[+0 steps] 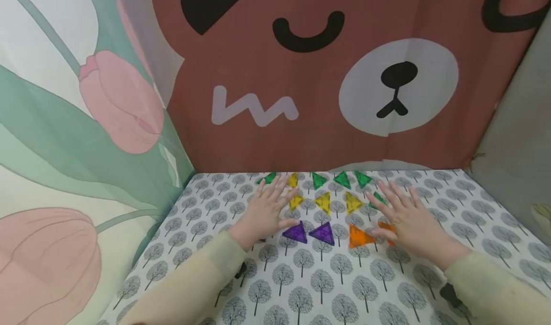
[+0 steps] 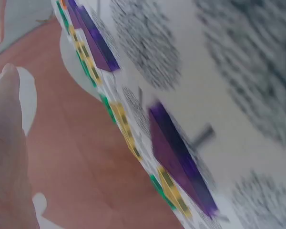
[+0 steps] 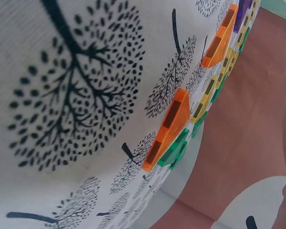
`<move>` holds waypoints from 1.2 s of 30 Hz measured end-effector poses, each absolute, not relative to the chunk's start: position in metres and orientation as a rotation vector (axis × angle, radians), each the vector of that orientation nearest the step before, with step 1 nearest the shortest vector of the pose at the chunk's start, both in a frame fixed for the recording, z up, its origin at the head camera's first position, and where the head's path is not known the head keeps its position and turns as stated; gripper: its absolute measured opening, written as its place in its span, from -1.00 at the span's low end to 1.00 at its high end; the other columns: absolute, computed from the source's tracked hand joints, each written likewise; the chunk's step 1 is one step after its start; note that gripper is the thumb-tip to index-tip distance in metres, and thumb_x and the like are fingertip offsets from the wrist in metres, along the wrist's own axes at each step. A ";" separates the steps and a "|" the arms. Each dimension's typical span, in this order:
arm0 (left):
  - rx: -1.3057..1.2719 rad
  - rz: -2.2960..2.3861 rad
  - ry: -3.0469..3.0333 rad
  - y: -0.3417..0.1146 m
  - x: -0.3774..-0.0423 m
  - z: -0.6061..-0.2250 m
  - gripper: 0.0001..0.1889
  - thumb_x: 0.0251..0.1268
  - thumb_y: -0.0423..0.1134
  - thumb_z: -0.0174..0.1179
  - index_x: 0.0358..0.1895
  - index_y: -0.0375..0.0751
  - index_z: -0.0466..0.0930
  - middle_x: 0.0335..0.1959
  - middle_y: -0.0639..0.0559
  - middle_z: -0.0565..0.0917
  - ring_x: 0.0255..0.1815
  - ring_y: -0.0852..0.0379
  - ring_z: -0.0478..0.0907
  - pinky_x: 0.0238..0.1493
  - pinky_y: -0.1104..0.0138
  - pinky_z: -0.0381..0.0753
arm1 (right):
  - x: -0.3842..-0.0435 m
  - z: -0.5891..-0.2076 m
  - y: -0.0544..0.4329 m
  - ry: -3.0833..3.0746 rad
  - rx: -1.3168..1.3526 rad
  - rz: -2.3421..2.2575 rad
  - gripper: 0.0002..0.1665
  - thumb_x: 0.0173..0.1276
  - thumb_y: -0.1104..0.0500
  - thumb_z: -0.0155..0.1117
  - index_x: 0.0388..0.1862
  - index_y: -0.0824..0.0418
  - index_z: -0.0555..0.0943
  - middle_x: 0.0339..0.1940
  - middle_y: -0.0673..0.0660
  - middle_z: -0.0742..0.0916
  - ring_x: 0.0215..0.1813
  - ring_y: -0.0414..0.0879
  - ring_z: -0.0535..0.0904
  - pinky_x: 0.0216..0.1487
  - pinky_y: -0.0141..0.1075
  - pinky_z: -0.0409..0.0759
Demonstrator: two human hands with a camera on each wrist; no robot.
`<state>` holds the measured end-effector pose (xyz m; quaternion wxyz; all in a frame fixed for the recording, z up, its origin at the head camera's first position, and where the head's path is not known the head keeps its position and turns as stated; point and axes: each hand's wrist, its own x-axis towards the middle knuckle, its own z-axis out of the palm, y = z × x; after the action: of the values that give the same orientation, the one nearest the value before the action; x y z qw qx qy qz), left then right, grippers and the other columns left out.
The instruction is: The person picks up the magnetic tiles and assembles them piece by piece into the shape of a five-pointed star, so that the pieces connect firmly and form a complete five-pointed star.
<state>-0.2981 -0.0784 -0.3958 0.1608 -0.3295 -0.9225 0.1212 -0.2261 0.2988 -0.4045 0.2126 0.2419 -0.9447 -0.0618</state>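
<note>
My left hand [image 1: 263,215] hovers with spread fingers over the left end of the rows of translucent triangle tiles, holding nothing. Close to its thumb lies a purple triangle tile [image 1: 296,232], with another purple triangle tile [image 1: 324,234] beside it. Its fingers overlap a green triangle [image 1: 269,177] at the back left. On the other side, my right hand [image 1: 409,224] is also spread and holds nothing. Under it, an orange triangle [image 3: 169,129] is partly covered in the head view. Its thumb reaches toward a second orange triangle [image 1: 359,236]. A green triangle [image 1: 377,200] shows behind its fingers.
Several yellow triangles [image 1: 353,202] form a middle row, and several green triangles [image 1: 342,179] line the back. All lie on a tree-print cloth [image 1: 320,282]. A brown bear-print curtain [image 1: 258,148] hangs along the back edge, with a tulip-print curtain [image 1: 125,105] at left.
</note>
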 end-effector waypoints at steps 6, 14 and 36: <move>-1.031 0.235 -2.700 -0.049 -0.286 -0.397 -0.08 0.29 0.54 -0.38 0.59 0.20 -0.39 0.58 0.00 -0.48 0.56 -0.08 -0.48 0.48 -0.04 -0.46 | -0.218 -0.406 0.308 -2.703 0.647 -0.022 -0.01 0.39 -0.21 0.24 0.63 0.03 0.03 0.63 0.19 -0.07 0.60 0.17 -0.30 0.45 0.17 -0.52; -1.248 0.153 -2.738 -0.005 -0.262 -0.402 -0.08 0.27 0.55 -0.43 0.59 0.21 -0.35 0.60 0.01 -0.37 0.58 -0.07 -0.39 0.49 -0.02 -0.37 | -0.206 -0.404 0.322 -2.911 0.609 0.156 -0.18 0.53 -0.16 0.06 0.63 0.03 0.05 0.60 0.23 0.11 0.57 0.28 -0.11 0.45 0.25 -0.43; -1.487 0.195 -2.940 0.051 -0.235 -0.415 -0.09 0.21 0.58 -0.55 0.55 0.22 0.10 0.56 0.13 0.09 0.57 0.03 -0.08 0.51 -0.06 -0.27 | -0.180 -0.422 0.335 -3.104 0.561 0.322 -0.29 0.52 -0.26 -0.02 0.43 0.16 0.44 0.45 0.29 0.40 0.44 0.38 0.19 0.37 0.35 0.05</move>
<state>-0.2346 0.0512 -0.4151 -0.0792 -0.4492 -0.8880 0.0589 -0.1799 0.3349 -0.4217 -0.0144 0.1770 -0.9788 0.1017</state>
